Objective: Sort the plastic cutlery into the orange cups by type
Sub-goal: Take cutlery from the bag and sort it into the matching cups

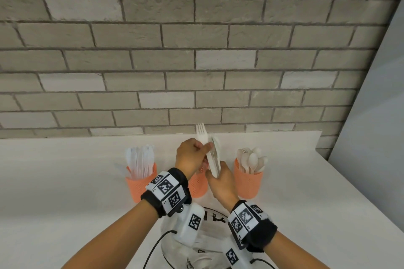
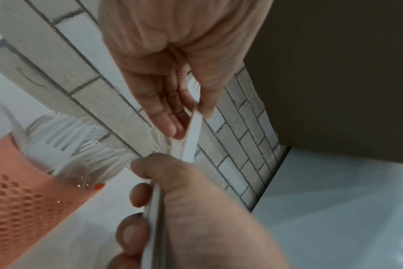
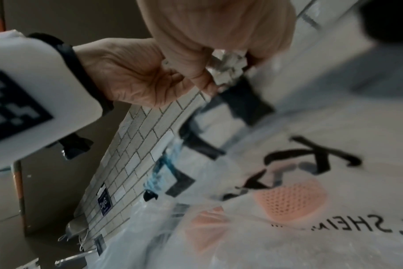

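Note:
Three orange perforated cups stand in a row on the white counter [image 1: 65, 181]. The left cup [image 1: 140, 183] holds knives and the right cup [image 1: 248, 183] holds spoons. My hands hide most of the middle cup [image 1: 197, 184]. My right hand [image 1: 215, 176] grips a bundle of white cutlery [image 1: 214, 159] by its handles above the middle cup. My left hand [image 1: 207, 146] pinches a white fork [image 1: 201, 132] at the top of that bundle. In the left wrist view the left hand's fingers [image 2: 173, 125] and thumb press on a white handle [image 2: 193, 131] above the gripping right hand [image 2: 163, 182]. The right wrist view shows the bundle's handle ends [image 3: 228, 71].
A clear plastic bag [image 1: 207, 240] with black lettering lies on the counter near me, under my wrists. A grey brick wall [image 1: 196, 50] rises behind the cups. The counter ends at the right by a pale panel [image 1: 376, 116]. An orange cup [image 2: 23, 200] of white cutlery shows blurred in the left wrist view.

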`<state>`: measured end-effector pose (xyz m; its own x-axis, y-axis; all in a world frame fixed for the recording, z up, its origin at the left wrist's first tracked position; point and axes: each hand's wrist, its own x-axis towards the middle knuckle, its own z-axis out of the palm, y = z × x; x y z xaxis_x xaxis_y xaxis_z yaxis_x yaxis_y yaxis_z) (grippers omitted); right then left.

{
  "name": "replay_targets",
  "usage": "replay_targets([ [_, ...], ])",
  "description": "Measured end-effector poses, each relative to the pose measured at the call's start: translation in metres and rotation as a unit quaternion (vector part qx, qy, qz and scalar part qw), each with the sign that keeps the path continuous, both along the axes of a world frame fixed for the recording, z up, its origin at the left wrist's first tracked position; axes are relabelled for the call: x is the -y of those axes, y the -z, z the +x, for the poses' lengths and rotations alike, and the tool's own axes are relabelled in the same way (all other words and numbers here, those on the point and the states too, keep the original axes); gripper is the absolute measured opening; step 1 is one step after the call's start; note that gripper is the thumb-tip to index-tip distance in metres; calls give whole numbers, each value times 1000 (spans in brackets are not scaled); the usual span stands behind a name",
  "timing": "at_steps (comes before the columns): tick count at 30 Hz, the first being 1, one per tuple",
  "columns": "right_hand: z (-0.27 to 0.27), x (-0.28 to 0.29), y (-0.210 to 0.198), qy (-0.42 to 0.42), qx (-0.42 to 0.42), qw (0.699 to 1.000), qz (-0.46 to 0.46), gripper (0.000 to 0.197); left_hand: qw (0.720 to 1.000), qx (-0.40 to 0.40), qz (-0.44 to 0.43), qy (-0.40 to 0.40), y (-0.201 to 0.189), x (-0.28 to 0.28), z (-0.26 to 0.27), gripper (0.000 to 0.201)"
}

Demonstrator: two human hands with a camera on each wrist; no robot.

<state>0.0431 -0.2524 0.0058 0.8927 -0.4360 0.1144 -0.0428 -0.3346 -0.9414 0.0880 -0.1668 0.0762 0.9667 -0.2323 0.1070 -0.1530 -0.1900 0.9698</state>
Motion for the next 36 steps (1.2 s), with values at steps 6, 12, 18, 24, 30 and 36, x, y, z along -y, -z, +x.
replay_targets([
  [6,-10,8,-11,-122,5,970,210,22,987,25,-150,-50,-21,-10,8,10],
  [12,-12,14,-15,-185,4,926,329,34,988,-12,-129,-87,-12,-17,15,15],
  [18,-11,10,-17,-190,0,918,348,35,992,-101,-80,-8,1,-12,-1,26],
  [24,-13,7,-18,-157,18,940,303,36,992,-106,-65,5,12,-1,-11,19],
  [30,-13,9,-16,-123,23,951,282,33,990,-112,-85,-16,15,3,-12,20],
  [36,-13,7,-16,-114,29,959,258,33,984,-139,-110,-8,16,2,-12,19],
])
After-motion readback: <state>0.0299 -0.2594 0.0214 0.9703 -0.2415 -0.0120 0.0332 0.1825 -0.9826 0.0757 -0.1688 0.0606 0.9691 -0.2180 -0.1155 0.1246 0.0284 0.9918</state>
